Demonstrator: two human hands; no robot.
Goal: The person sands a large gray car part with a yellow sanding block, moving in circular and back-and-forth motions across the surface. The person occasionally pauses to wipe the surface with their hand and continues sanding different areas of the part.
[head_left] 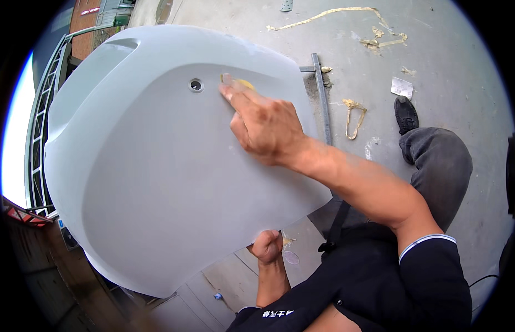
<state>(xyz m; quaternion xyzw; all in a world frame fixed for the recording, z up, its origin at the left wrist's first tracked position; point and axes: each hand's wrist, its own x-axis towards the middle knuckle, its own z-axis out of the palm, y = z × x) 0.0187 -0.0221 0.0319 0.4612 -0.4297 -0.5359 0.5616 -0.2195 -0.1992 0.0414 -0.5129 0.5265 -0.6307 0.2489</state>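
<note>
A large curved panel in matte light grey, like a car bumper, fills the left and middle of the view. A small round hole with a raised rim sits in its upper part. My right hand reaches across the panel just right of that hole. Its fingers press a yellow piece of sandpaper flat against the surface; the fingertips are slightly blurred. At the panel's near lower edge my left hand is closed around the rim. Its fingers are mostly hidden under the edge.
A metal stand bar shows beside the panel's right edge. Crumpled masking tape and a white paper scrap lie on the concrete floor. My leg and black shoe are at the right. A metal truss runs along the left.
</note>
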